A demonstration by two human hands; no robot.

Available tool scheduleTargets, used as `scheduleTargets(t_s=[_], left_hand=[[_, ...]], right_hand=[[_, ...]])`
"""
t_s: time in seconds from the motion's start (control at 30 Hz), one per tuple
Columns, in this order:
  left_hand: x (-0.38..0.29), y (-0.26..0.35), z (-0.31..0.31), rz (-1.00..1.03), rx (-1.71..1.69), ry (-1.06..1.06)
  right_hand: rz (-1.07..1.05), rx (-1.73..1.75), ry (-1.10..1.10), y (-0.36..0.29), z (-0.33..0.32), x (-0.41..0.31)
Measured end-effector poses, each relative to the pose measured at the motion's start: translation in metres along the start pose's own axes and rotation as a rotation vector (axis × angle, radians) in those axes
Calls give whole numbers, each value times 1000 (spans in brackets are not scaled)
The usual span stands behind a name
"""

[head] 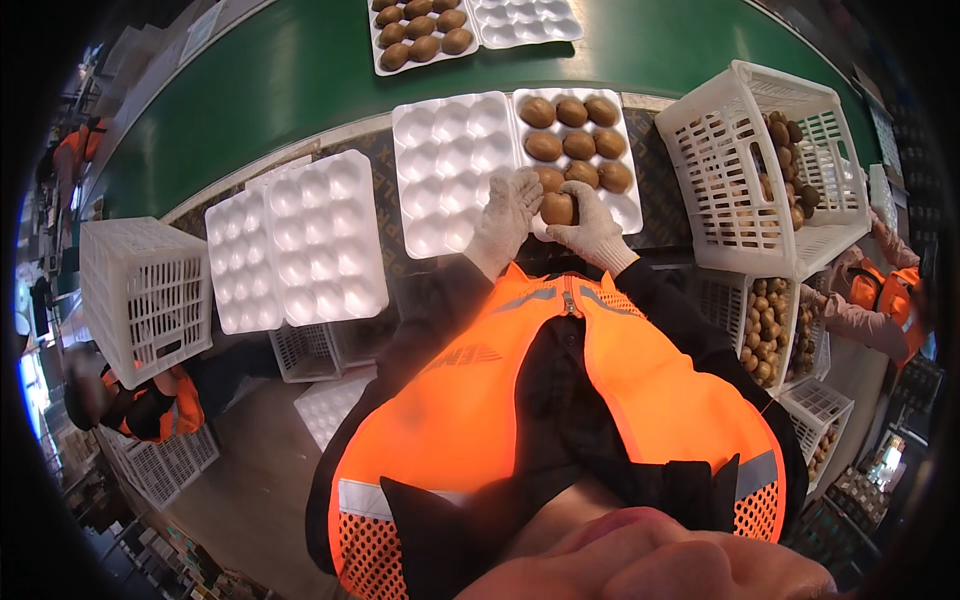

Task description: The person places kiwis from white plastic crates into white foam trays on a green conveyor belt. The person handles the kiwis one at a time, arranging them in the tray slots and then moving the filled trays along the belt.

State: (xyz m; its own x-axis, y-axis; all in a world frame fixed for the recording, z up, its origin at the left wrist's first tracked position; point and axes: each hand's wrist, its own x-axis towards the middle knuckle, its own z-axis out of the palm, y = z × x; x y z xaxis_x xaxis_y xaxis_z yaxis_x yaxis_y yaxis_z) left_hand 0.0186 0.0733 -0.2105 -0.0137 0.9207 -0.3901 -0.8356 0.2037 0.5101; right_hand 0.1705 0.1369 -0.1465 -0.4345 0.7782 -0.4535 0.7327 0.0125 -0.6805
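My right hand (pixel 592 225), in a pale knit glove, grips a brown kiwifruit (pixel 557 209) at the near row of a white moulded fruit tray (pixel 634 202). Several kiwifruit (pixel 578 145) sit in rows in the cups beyond it. My left hand (pixel 506 214), gloved too, is beside the held fruit with its fingers extended and nothing visible in it. It overlaps the inner edge of a second white tray (pixel 454 172), which adjoins the first on the left and shows only bare cups. My fingers hide part of the near cups.
A green conveyor belt (pixel 300 90) runs beyond, carrying a tray of kiwifruit (pixel 424 30). White trays (pixel 322 232) lie at left beside an overturned crate (pixel 142 292). A tilted crate (pixel 720 172) holding kiwifruit stands at right. Other people (pixel 889 300) are on both sides.
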Motion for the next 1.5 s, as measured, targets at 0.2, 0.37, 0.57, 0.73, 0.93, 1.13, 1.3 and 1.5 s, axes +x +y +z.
scheduleTargets(t_s=[0.2,0.37,0.57,0.73,0.93,1.13,1.3,1.5], left_hand=[[-15,11,-11,38,2103,-158],[-6,-18,-49,234,2283,-161],[-10,-7,-33,187,2265,-157],[-10,-9,-36,231,2262,-155],[-8,-13,-41,311,2266,-145],[-7,-4,-30,109,2238,-153],[-7,-16,-42,506,2259,-95],[-9,-7,-32,293,2222,-110]], right_hand=[[-56,-384,329,30,24,-6],[-212,-564,348,37,38,-6],[-286,-416,192,29,27,-11],[-393,-453,300,42,40,-4],[-84,-242,161,42,34,6],[-113,-523,210,9,43,8],[-187,110,379,39,45,1],[-229,-551,247,35,33,-11]])
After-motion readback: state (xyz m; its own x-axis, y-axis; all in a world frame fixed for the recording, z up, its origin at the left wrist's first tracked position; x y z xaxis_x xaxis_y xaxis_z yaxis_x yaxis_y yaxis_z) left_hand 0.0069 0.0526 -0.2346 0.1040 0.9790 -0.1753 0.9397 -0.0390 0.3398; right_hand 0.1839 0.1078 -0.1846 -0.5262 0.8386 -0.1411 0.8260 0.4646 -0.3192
